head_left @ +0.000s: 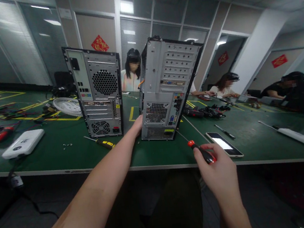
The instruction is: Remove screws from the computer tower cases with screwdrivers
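Note:
Two computer towers stand with their rear panels toward me. The right-hand computer tower (155, 87) leans a little. My left hand (141, 121) reaches behind its lower left side, so its fingers are hidden. In my right hand (214, 158) is a red-and-black screwdriver (202, 152), its handle held in closed fingers. The thin shaft points up and left, and its tip is close to the tower's bottom right corner; whether they touch, I cannot tell. The left-hand computer tower (100, 95) stands upright beside my left forearm, with a yellow-and-black screwdriver (105, 143) lying in front of it.
A phone (224, 144) with a lit screen lies right of my right hand. Farther right is a white soldering-iron-like tool (299, 136). Left are several small screws (67, 145), a white power bank (23, 143) and a white basket (67, 106). Other people sit across the green table (157, 154).

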Tool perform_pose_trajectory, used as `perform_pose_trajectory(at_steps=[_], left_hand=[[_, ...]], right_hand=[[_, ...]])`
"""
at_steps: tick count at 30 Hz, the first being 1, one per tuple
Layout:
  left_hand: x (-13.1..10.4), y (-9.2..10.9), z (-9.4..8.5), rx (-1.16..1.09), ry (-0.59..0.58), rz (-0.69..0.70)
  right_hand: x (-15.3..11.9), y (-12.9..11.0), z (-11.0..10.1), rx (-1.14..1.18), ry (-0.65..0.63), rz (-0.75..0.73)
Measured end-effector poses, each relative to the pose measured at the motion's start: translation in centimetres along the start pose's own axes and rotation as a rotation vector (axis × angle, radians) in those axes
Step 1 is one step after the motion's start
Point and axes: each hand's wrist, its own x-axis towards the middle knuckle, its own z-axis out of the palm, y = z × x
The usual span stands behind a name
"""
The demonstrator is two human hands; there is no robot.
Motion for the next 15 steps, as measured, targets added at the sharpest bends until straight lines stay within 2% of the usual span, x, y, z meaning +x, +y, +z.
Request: perform_pose_trajectory(at_steps=[3,7,15], left_hand=[[0.1,-0.1,0.0,-0.002,0.018,0.008],[0.2,-0.4,-0.2,-0.009,0.027,0.01],[-0.3,0.0,-0.1,-0.016,-0.006,-0.008]], right_hand=[[-0.7,-0.9,-0.1,0.072,-0.159,-0.082],[-2.1,-2.5,1.4,0.131,-0.333,-0.191],[-4.4,-3.8,5.7,0.114,-0.397,-0.332]])
